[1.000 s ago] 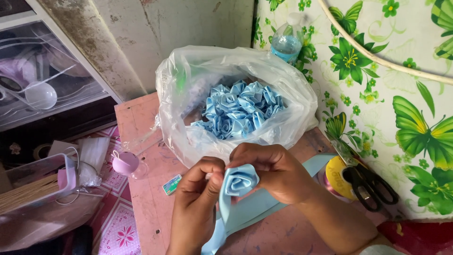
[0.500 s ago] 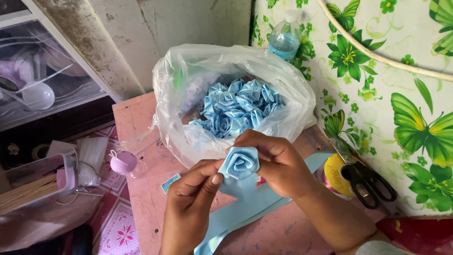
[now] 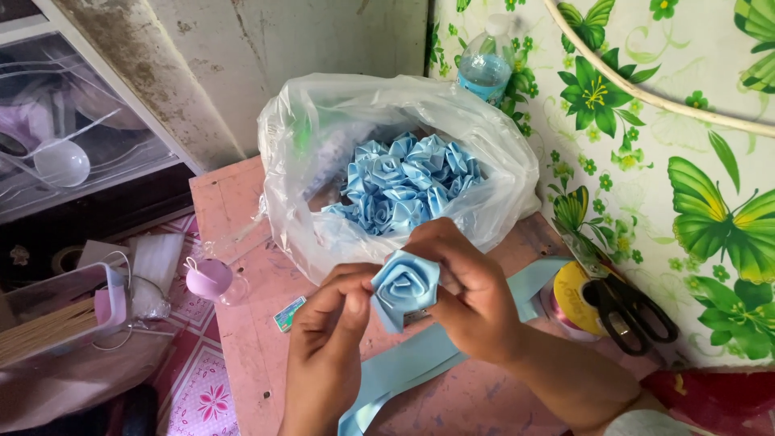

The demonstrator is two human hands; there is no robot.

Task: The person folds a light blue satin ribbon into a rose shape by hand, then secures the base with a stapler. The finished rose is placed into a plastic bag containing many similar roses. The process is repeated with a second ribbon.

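A light blue ribbon rose (image 3: 406,287) sits between both hands above the pink table (image 3: 234,210). My right hand (image 3: 472,295) grips its right side and back. My left hand (image 3: 331,339) pinches its lower left edge with thumb and fingers. A loose tail of light blue ribbon (image 3: 412,367) runs down from the rose across the table. Behind the hands stands an open clear plastic bag (image 3: 323,137) filled with several finished blue ribbon roses (image 3: 408,182).
Black scissors (image 3: 626,311) lie on a yellow ribbon spool (image 3: 569,295) at the right, against a butterfly-patterned cloth (image 3: 686,161). A water bottle (image 3: 486,69) stands behind the bag. A small pink cup (image 3: 208,278) and a clear box with sticks (image 3: 56,311) are at the left.
The hands have lifted and turned the rose so its face points up at the camera. The ribbon tail has shifted with it.
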